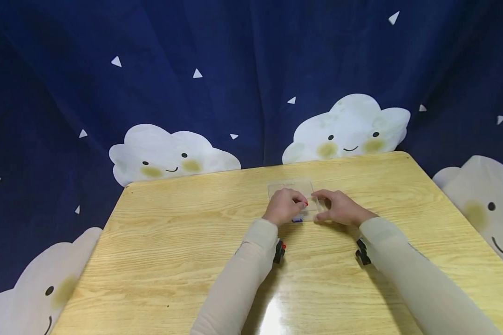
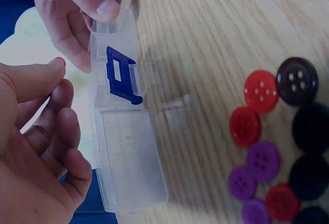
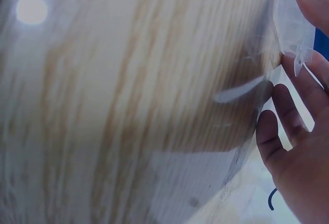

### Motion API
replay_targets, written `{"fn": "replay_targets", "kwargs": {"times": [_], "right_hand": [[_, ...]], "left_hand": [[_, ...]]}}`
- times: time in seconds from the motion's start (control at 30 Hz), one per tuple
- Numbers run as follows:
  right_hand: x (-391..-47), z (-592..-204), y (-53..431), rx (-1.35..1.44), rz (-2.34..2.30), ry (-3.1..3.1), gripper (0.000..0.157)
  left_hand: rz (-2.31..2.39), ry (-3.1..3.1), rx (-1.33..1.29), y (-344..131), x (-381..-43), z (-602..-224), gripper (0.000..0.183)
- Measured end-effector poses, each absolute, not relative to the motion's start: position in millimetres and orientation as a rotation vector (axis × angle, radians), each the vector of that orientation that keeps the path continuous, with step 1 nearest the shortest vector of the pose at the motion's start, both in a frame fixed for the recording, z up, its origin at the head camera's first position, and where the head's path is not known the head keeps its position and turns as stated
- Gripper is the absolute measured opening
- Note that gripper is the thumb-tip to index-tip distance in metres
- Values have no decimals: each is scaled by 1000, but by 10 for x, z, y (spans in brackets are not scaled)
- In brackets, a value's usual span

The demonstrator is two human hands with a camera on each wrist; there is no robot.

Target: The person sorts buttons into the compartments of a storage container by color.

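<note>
A clear plastic compartment box (image 1: 309, 215) with a blue latch (image 2: 121, 75) on its front lies toward the back of the table. Over the box, my left hand (image 1: 283, 205) pinches a small red button (image 2: 61, 61) between thumb and forefinger, mostly covered by the fingertips. My right hand (image 1: 339, 208) grips the right end of the box, thumb at the near corner and fingers farther back. In the right wrist view, that end of the box (image 3: 293, 21) shows by the thumb and fingers.
In the left wrist view, several loose buttons lie on the table: red (image 2: 260, 91), purple (image 2: 262, 161) and dark (image 2: 297, 81). The wooden table (image 1: 172, 260) ends at the back before a blue curtain (image 1: 218, 107) with clouds.
</note>
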State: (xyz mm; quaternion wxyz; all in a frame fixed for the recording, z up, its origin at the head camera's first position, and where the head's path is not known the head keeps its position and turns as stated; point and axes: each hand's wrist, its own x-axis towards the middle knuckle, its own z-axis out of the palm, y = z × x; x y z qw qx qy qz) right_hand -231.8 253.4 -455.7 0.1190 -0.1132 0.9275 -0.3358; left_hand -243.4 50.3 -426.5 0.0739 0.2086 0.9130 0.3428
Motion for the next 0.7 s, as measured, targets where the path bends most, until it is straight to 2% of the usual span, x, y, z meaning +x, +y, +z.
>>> {"fn": "replay_targets", "kwargs": {"times": [0.7], "right_hand": [[-2312,-4563,2544,-391,-967,2745,71]], "left_hand": [[875,2819,658,510,-2405,-4348,11]]}}
